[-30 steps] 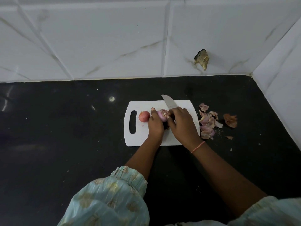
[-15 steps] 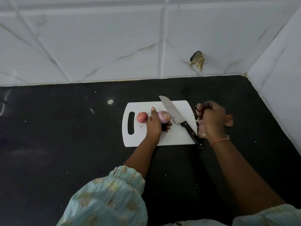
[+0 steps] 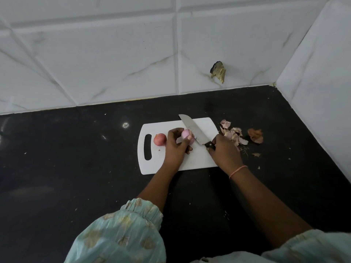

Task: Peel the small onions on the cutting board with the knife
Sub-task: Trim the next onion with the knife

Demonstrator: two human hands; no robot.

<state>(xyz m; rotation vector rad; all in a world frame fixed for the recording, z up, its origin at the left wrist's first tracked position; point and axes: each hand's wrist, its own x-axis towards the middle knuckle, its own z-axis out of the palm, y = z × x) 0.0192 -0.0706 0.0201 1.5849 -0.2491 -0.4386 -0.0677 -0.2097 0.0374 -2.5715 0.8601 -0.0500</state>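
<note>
text: we read none | labels/brands: we find none on the cutting board, the knife blade or the wall tiles | numbers/signs: we see none

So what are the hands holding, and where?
Left hand pinches the pale onion round its sides; right hand grips the knife by its black handle.

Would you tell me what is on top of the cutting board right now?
An unpeeled onion, the knife, and a peeled onion held by the left hand. Under both hands is hidden.
</note>
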